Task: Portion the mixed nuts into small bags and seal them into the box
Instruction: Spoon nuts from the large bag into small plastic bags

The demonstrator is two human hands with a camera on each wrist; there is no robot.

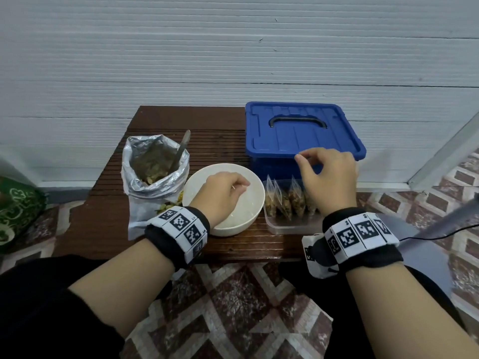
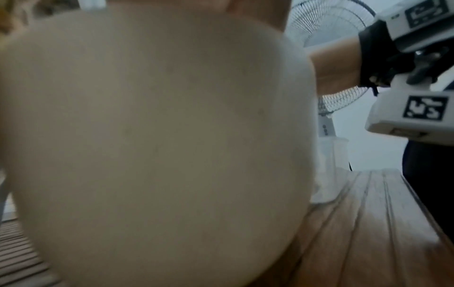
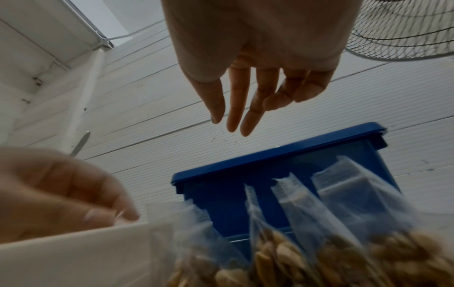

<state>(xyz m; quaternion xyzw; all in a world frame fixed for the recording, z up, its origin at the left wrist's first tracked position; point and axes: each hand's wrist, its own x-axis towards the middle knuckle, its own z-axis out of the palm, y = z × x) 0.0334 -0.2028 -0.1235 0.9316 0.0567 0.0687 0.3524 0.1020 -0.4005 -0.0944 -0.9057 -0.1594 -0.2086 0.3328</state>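
A shut blue box [image 1: 303, 133] with a black handle stands at the table's back right. In front of it, a clear tray [image 1: 287, 226] holds several small filled nut bags [image 1: 287, 200] standing upright [image 3: 294, 242]. My right hand [image 1: 324, 174] hovers above those bags near the box's front edge, fingers loose and spread [image 3: 245, 87], holding nothing. My left hand [image 1: 233, 186] is inside the white bowl [image 1: 233, 226], fingers curled, thumb and finger pinching a small pale sliver [image 3: 120, 213]. The bowl's wall [image 2: 147, 136] fills the left wrist view.
An open foil bag of mixed nuts [image 1: 155, 161] with a spoon [image 1: 184, 143] in it stands left of the bowl. The low dark wooden table [image 1: 233, 250] sits against a white wall. A green bag [image 1: 18, 211] lies far left, and a fan [image 3: 405, 29] stands to the right.
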